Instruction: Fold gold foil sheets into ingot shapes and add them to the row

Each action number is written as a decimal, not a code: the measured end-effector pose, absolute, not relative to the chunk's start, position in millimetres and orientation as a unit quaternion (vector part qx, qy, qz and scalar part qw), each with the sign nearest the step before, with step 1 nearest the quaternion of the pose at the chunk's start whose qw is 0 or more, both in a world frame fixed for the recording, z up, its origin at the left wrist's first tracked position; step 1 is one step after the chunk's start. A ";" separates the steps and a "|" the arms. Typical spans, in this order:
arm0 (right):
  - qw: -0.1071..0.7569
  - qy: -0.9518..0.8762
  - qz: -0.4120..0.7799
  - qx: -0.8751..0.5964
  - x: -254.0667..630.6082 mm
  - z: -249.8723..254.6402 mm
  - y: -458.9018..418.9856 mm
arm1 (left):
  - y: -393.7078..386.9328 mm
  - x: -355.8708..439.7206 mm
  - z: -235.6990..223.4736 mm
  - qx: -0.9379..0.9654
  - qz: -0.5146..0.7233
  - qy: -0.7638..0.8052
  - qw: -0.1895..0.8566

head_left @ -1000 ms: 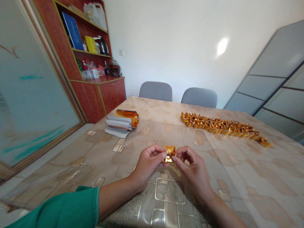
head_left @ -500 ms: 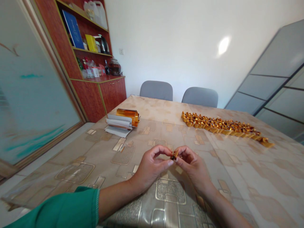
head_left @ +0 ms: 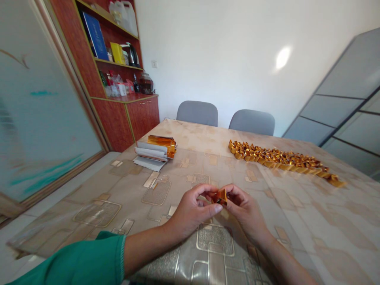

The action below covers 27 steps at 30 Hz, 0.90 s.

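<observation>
Between my two hands, just above the near middle of the table, is a small folded piece of shiny gold foil paper (head_left: pixel 220 196). My left hand (head_left: pixel 194 208) pinches its left side between thumb and fingers. On the other side, the fingertips and thumb of my right hand (head_left: pixel 245 208) grip its right edge. Back on the right lies a long row of folded gold paper pieces (head_left: pixel 276 156), set close together. A stack of flat paper sheets (head_left: pixel 152 152), grey on one side and gold on the other, rests on the left part of the table.
A patterned plastic cover lies over the table (head_left: pixel 113 211). Two grey chairs (head_left: pixel 197 113) stand at its far edge. A red-brown cabinet (head_left: pixel 127 113) with bottles, a kettle and jugs is at the back left. Grey panelled doors (head_left: pixel 338 95) stand at the right.
The folded foil piece has been opened wider between my fingers, and more of its gold surface shows. My hands stay in nearly the same place; the whole view has shifted slightly.
</observation>
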State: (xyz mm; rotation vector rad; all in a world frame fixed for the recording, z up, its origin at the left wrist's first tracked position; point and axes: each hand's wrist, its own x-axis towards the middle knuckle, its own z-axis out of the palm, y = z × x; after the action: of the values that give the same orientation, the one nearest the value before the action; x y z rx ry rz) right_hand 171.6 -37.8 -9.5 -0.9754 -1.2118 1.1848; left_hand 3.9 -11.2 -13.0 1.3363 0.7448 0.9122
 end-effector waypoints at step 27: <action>0.522 -0.444 0.631 -0.365 175.7 -7.5 -41.6 | -12.3 -4.0 -4.7 0.390 0.311 0.228 0.836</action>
State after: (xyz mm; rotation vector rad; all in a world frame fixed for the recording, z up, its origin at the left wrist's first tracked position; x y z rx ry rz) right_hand 175.7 -41.6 -7.5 -0.8738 -1.0635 1.5109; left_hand -4.0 -12.3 -4.7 0.8247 0.4820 0.6580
